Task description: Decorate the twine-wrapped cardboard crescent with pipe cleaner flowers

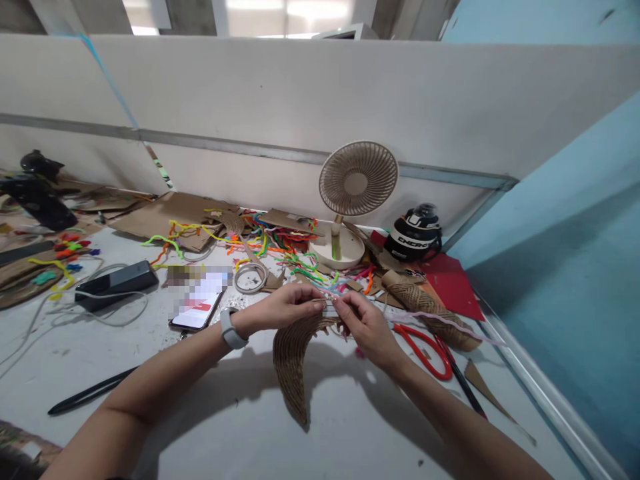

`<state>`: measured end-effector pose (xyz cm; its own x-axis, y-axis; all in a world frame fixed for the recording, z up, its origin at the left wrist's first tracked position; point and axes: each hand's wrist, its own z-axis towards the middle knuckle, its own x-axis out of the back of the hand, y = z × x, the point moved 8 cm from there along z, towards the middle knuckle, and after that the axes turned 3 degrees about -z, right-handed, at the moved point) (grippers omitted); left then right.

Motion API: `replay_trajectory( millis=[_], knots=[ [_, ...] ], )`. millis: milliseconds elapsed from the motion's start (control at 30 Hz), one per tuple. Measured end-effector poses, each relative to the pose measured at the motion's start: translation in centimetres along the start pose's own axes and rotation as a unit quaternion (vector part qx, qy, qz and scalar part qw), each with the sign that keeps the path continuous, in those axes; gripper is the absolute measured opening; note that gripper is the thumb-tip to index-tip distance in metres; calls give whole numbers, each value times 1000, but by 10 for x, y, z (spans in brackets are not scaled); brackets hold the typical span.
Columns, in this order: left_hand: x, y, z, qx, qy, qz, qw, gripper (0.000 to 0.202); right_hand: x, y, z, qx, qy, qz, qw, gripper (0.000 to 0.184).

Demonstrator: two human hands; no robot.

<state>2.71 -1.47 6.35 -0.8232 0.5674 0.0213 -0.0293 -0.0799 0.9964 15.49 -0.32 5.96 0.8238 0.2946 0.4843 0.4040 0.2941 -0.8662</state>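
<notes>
A curved piece covered in rows of brown twine [293, 363] hangs below my hands, its pointed end towards me. My left hand [287, 308] is closed at its upper edge, thumb and fingers pinched together. Close beside it, my right hand [367, 327] also pinches, its fingertips almost meeting the left ones. A pale pink pipe cleaner [445, 319] stretches from the right hand out to the right. A thin whitish strip shows between the fingertips; the exact contact there is too small to make out.
Behind my hands lie many coloured pipe cleaners [260, 243], cardboard [160, 217] and a fan [357, 183]. Red-handled scissors [425, 353], a twine roll [430, 310] and a black bottle [415, 233] are right. A phone [200, 303], tape roll [250, 278] and black pen [93, 392] lie left.
</notes>
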Motion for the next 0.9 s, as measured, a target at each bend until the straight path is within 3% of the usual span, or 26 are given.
replay_trajectory(
  millis=[367, 900],
  knots=[
    [0, 0, 1, -4, 2, 40, 999, 32, -2, -2, -2, -5, -5, 7, 1000, 33],
    [-3, 3, -1, -14, -26, -5, 1000, 33, -3, 0, -2, -5, -10, 19, 1000, 33]
  ],
)
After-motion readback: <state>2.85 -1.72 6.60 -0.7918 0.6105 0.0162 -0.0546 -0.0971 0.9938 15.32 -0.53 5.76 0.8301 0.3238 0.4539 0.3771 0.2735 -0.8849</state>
